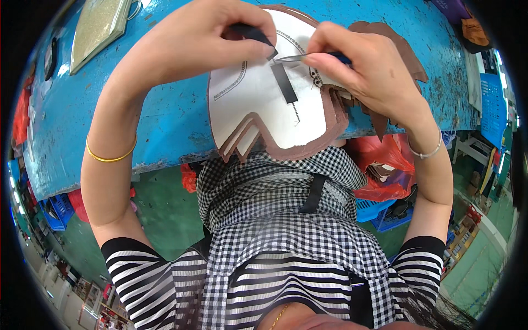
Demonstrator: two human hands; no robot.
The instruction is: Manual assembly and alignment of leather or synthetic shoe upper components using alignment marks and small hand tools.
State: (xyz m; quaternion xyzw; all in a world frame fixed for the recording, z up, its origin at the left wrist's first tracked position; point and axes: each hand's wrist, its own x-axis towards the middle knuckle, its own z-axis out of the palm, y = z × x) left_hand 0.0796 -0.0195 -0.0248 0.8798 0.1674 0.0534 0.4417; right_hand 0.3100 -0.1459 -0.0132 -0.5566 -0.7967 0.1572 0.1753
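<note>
A stack of brown leather pieces [264,132] lies at the table's near edge, topped by a white-faced panel [236,107] with dark stitching. On the white face lies a short black strip [284,82], with a line of thread running from its near end. My left hand [201,41] is closed, pinching a black strap [253,34] above the panel. In my right hand [371,66] is a small pointed metal tool [290,58] with a dark blue handle, perhaps thread snips. Its tip meets the strap's end beside my left fingertips. My fingers partly hide both things.
More brown leather pieces [404,47] lie right of the stack on the worn blue table [165,118]. A gold notebook [99,30] and a black object [50,58] are at the far left. Below the right edge hangs a red plastic bag [396,159], near blue baskets [379,212].
</note>
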